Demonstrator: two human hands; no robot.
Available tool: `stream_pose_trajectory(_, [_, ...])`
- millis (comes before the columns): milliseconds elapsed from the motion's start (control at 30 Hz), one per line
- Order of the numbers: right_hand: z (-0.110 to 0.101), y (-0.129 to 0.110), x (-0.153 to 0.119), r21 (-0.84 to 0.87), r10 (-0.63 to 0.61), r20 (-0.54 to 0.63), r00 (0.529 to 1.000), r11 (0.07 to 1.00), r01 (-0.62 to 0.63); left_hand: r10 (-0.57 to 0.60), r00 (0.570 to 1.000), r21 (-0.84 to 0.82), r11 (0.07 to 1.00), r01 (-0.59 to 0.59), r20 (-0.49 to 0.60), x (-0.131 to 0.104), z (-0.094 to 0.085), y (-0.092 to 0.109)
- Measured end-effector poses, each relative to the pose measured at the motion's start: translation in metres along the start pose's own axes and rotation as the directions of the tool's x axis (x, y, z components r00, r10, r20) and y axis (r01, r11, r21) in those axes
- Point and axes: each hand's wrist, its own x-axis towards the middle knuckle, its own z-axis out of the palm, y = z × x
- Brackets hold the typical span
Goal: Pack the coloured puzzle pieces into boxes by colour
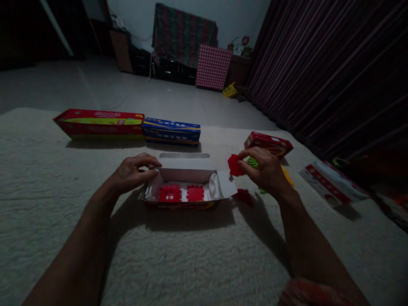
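An opened cardboard box [183, 205] lies in front of me with its lid raised and a side flap folded out. Inside it are two flat red interlocking blocks [195, 193] with notched edges, one with a window-like grid. My left hand [135, 172] pinches the box's back left corner between thumb and fingers. To the right of the box, my right hand [261, 168] holds another red interlocking block [235, 165] by its edge. Below that hand, a further red block [244, 196] lies beside the flap. Green pieces [253, 162] and a yellow piece [287, 175] are partly hidden behind my right hand.
A long red and yellow box [102, 125] and a blue box [172, 131] stand end to end behind the open box. Another red box [269, 143] sits at the back right, and a white and red package [331, 182] lies farther right. All rest on a pale blanket [178, 263].
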Motion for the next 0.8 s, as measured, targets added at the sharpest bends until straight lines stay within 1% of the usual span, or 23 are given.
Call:
stream_pose_trajectory(67, [-0.005, -0.028, 0.008, 0.050, -0.068, 0.050, 0.996, 0.997, 0.065, 0.014, 1.000, 0.007, 1.000, -0.014, 0.005, 0.001, 0.000, -0.001])
stream_pose_trajectory(133, [-0.005, -0.055, 0.014, 0.088, -0.114, 0.126, 0.985, 0.991, 0.104, 0.022, 1.000, 0.000, 1.000, -0.022, 0.012, 0.001, 0.000, -0.001])
stream_pose_trajectory(233, [0.005, -0.084, 0.021, 0.084, -0.135, 0.242, 0.961, 0.990, 0.118, 0.026, 1.000, -0.023, 0.999, -0.025, 0.013, 0.001, 0.000, -0.001])
stream_pose_trajectory(300, [0.015, -0.096, 0.024, 0.036, -0.124, 0.305, 0.944, 0.992, 0.118, 0.029, 1.000, -0.034, 0.999, -0.029, 0.006, 0.001, 0.001, -0.002])
stream_pose_trajectory(433, [0.034, -0.105, 0.024, -0.081, -0.085, 0.404, 0.911, 0.988, 0.128, 0.040, 0.999, -0.047, 0.998, -0.040, 0.005, 0.001, 0.002, -0.005])
stream_pose_trajectory(533, [0.044, -0.106, 0.021, -0.146, -0.066, 0.440, 0.895, 0.979, 0.143, 0.051, 0.999, -0.054, 0.997, -0.050, 0.014, 0.002, 0.002, -0.005])
stream_pose_trajectory(667, [0.048, -0.106, 0.019, -0.200, -0.038, 0.454, 0.890, 0.969, 0.144, 0.058, 0.998, -0.056, 0.997, -0.057, 0.005, 0.002, 0.001, -0.004])
stream_pose_trajectory(800, [0.048, -0.103, 0.019, -0.213, -0.033, 0.460, 0.887, 0.966, 0.146, 0.056, 0.998, -0.041, 0.998, -0.056, 0.010, 0.002, 0.001, -0.004])
